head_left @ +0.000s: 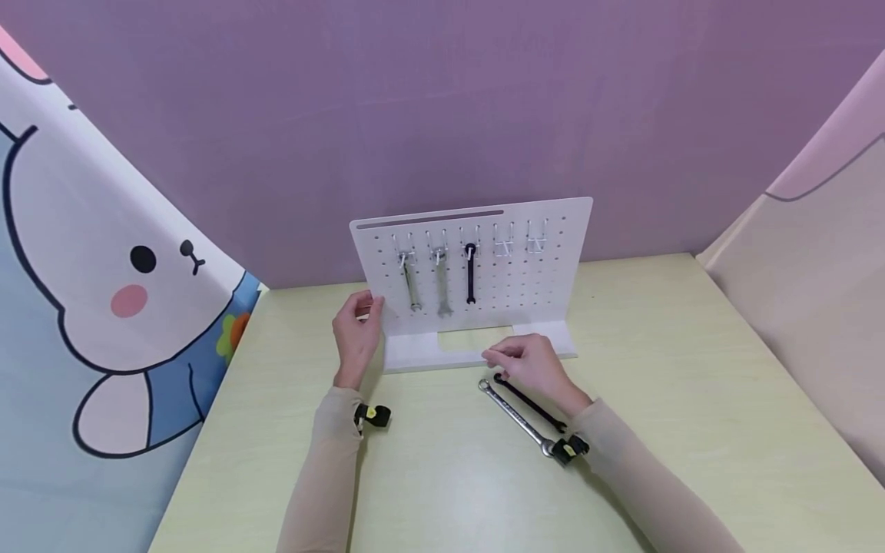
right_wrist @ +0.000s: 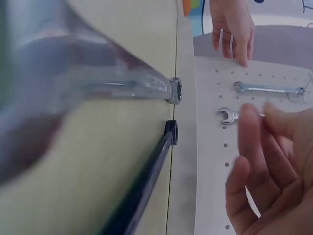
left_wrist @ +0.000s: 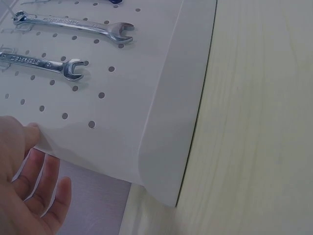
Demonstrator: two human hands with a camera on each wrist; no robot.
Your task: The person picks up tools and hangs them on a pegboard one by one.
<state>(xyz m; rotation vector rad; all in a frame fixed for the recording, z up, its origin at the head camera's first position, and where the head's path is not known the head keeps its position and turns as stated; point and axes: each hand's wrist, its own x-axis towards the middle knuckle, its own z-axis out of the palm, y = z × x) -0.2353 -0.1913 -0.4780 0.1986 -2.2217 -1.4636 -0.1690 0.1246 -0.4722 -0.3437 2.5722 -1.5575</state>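
Observation:
A white pegboard stand [head_left: 525, 296] stands upright on the table. My left hand [head_left: 357, 330] pinches its left edge, thumb on the front face and fingers behind in the left wrist view. Two silver combination wrenches [head_left: 411, 286] and a black wrench [head_left: 471, 276] hang from its hooks. My right hand [head_left: 534, 365] hovers at the front of the base, fingers loosely bent, holding nothing. Below it, a silver combination wrench [head_left: 515, 415] and a black wrench [head_left: 531, 403] lie side by side on the table, ring ends toward the board; both loom large in the right wrist view.
Two more wire hooks [head_left: 503, 243] on the board's right side carry nothing. The light wooden table [head_left: 691, 399] extends to both sides. Behind the board is a purple backdrop [head_left: 442, 115], with a cartoon-printed curtain [head_left: 104, 322] on the left.

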